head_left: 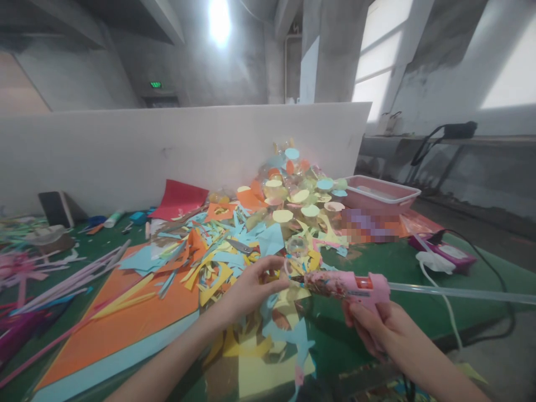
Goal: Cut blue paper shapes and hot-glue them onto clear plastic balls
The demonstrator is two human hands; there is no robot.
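Observation:
My right hand [377, 329] is wrapped round the handle of a pink glue gun [345, 283], whose nozzle points left. A long translucent glue stick [456, 291] runs out of its back end. Just at the nozzle, my left hand [259, 285] pinches a small see-through rounded piece [287, 268] between thumb and fingers; its exact kind is hard to make out. Whether the nozzle touches the piece, I cannot tell. Behind the hands rises a heap of see-through rounded pieces topped with coloured paper discs [283, 216]. Scissors [242, 247] lie among paper scraps left of it.
Paper offcuts [226, 268] cover the green table [355, 259] in front of me. An orange sheet [125, 312] lies at left. A pink basin [381, 192] stands at back right, near a purple power strip [444, 254] with cables. A white board [125, 151] closes off the back.

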